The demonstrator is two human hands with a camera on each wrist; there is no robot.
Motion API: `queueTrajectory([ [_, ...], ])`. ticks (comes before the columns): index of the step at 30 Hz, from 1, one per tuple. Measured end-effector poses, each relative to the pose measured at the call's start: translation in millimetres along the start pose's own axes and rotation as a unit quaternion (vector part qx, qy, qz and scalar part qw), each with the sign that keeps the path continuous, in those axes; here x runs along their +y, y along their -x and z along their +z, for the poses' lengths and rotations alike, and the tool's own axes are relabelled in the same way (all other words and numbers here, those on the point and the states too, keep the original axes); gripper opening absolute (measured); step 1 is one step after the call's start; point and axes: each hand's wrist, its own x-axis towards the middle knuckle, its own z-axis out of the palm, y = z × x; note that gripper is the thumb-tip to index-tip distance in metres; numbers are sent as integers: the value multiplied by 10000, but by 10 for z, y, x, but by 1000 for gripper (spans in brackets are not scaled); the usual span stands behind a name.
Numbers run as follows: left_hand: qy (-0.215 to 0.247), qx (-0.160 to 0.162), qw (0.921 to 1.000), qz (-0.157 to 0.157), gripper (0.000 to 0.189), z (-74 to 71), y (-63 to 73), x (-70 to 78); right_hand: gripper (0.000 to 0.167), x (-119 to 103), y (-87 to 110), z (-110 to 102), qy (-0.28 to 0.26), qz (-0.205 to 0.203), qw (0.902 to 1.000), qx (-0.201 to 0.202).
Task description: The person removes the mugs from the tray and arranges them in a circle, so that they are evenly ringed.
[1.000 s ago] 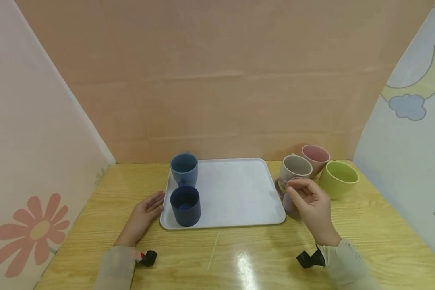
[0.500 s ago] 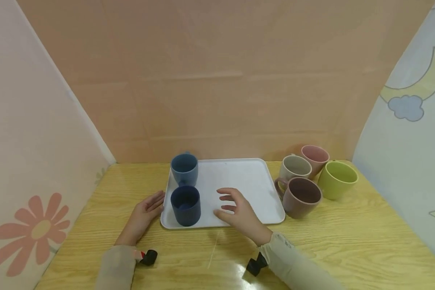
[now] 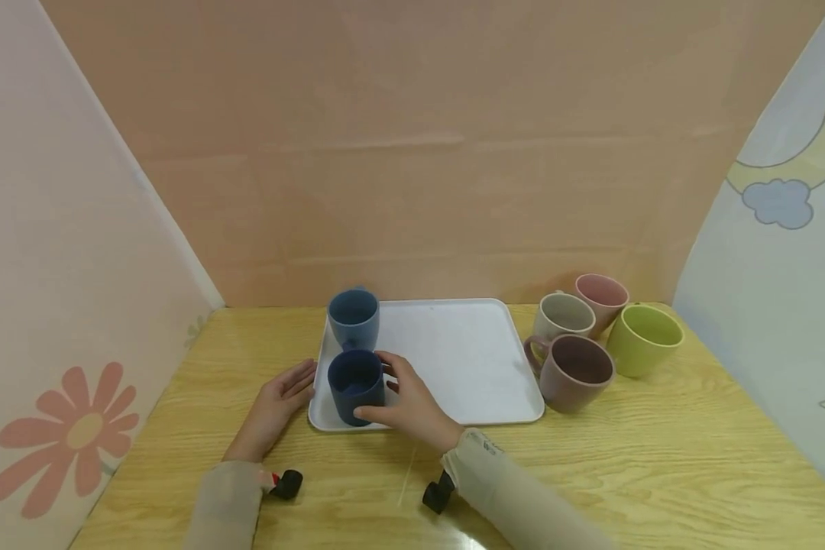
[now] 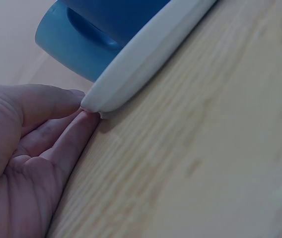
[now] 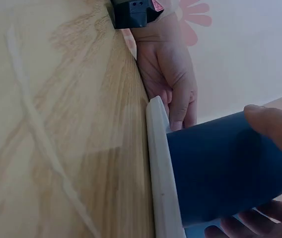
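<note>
A navy mug [image 3: 355,393] stands upright at the near left corner of the white tray [image 3: 461,367]. My right hand [image 3: 412,405] holds it from the right, thumb on the near side and fingers around the far side. In the right wrist view, the thumb lies along the navy mug's [image 5: 225,168] wall near its rim. Straight fingers of my left hand [image 3: 278,405] rest against the tray's left edge. Their tips meet the tray rim [image 4: 131,69] in the left wrist view. Behind the navy mug stands a blue mug [image 3: 354,325], also on the tray.
Right of the tray, several mugs stand grouped on the wooden table [image 3: 660,458]: mauve [image 3: 576,378], grey-white [image 3: 564,317], pink [image 3: 603,298] and lime green [image 3: 645,344]. An orange-brown backdrop [image 3: 412,191] rises behind, with patterned panels at both sides.
My right hand has let go of the mauve mug, crossed left over the tray and taken hold of the navy mug. The left hand stays at the tray's edge.
</note>
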Motion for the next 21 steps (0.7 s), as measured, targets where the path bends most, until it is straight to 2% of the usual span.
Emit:
queueTrajectory([
  [9,28,16,9999,-163,59,5,-12,10,89,36,-78,100,70,-71,9999,130],
  [21,-33,17,9999,-154,60,1,-8,18,86,20,-119,57,165,-55,9995,267],
])
